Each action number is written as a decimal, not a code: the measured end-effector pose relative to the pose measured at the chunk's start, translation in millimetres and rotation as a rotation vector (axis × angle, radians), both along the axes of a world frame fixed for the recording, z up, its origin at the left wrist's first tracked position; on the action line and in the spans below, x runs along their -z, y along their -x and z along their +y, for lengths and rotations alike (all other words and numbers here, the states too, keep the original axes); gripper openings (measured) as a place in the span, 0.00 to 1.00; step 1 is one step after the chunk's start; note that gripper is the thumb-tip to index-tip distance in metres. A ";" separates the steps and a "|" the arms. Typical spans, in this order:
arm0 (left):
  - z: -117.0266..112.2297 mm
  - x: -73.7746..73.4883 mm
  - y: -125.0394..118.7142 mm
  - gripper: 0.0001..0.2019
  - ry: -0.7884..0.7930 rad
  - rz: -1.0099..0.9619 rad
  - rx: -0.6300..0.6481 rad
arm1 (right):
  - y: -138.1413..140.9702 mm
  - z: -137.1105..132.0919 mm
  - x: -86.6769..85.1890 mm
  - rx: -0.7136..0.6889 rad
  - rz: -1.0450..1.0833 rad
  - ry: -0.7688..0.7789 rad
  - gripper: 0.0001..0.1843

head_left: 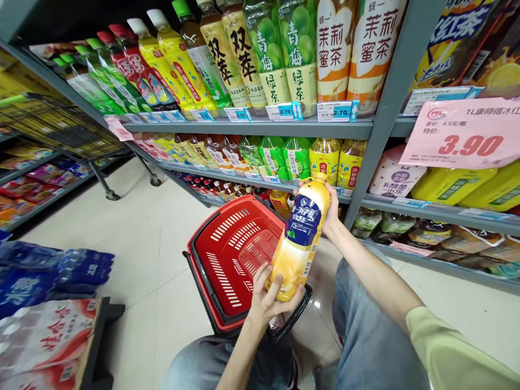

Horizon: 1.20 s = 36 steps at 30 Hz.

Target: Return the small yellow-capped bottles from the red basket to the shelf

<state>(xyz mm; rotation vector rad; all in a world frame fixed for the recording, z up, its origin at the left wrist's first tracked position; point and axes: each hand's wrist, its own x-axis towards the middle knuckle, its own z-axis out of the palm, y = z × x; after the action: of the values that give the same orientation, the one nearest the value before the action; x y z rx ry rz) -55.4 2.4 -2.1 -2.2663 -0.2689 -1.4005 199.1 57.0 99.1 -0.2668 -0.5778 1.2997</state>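
I hold a large bottle (298,238) of orange-yellow drink with a dark blue label, tilted, above a red shopping basket (233,254) on the floor. My left hand (268,295) is closed round the bottle's base. My right hand (331,208) grips it near the cap at the top. The basket looks empty, and its black handle lies down by my knees. I am crouched in jeans in front of the drinks shelves.
Grey metal shelves (252,129) full of bottled teas and juices run from the left back to the right, with price tags along the edges. A pink 3.90 price sign (463,132) hangs at right. Packs of bottled water (52,271) and snack bags (40,336) sit low at left.
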 end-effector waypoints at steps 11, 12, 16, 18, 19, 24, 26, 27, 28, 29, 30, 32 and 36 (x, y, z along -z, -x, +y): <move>-0.1 -7.5 -3.1 0.24 -0.059 0.101 0.102 | -7.4 -5.1 -1.5 -0.051 -0.106 0.016 0.32; 0.4 -6.4 -1.7 0.24 -0.045 0.086 0.113 | -9.6 -5.3 -1.8 -0.059 -0.137 0.013 0.32; -2.3 1.7 1.5 0.27 0.139 -0.069 0.206 | -21.1 -6.1 -2.7 -0.056 -0.299 0.029 0.33; -7.8 7.1 -2.6 0.29 0.320 -0.220 0.270 | -26.1 -6.4 -2.5 -0.041 -0.360 0.030 0.35; -11.4 10.2 -6.2 0.32 0.418 -0.303 0.286 | -28.1 -6.8 -2.5 -0.040 -0.384 0.027 0.37; -29.7 33.5 -26.8 0.39 0.865 -0.547 0.245 | -34.4 -12.8 -4.5 -0.038 -0.523 -0.007 0.43; -34.1 47.1 -31.3 0.40 1.035 -0.569 0.236 | -37.1 -17.4 -6.1 -0.034 -0.602 0.010 0.42; -35.7 54.0 -32.6 0.41 1.111 -0.575 0.231 | -38.9 -20.0 -6.9 -0.031 -0.638 0.030 0.42; -37.0 60.4 -33.3 0.42 1.176 -0.579 0.229 | -40.9 -22.9 -7.6 -0.027 -0.673 0.056 0.42; -38.1 66.0 -33.6 0.44 1.230 -0.581 0.235 | -43.3 -26.0 -8.1 -0.023 -0.711 0.083 0.42; -39.0 70.6 -33.7 0.46 1.274 -0.582 0.248 | -45.7 -29.4 -8.7 -0.024 -0.756 0.109 0.43; -40.9 76.8 -33.1 0.49 1.347 -0.575 0.295 | -50.2 -37.0 -9.7 -0.041 -0.852 0.150 0.44; -46.2 78.5 -32.0 0.52 1.460 -0.543 0.390 | -54.1 -54.1 -11.5 -0.024 -0.934 0.164 0.44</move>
<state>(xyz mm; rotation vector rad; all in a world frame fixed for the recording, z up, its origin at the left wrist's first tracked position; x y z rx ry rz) -23.4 -43.9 -80.6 -2.9482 -1.4979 -2.5398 253.2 2.9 110.6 -1.0315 -1.2564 1.2016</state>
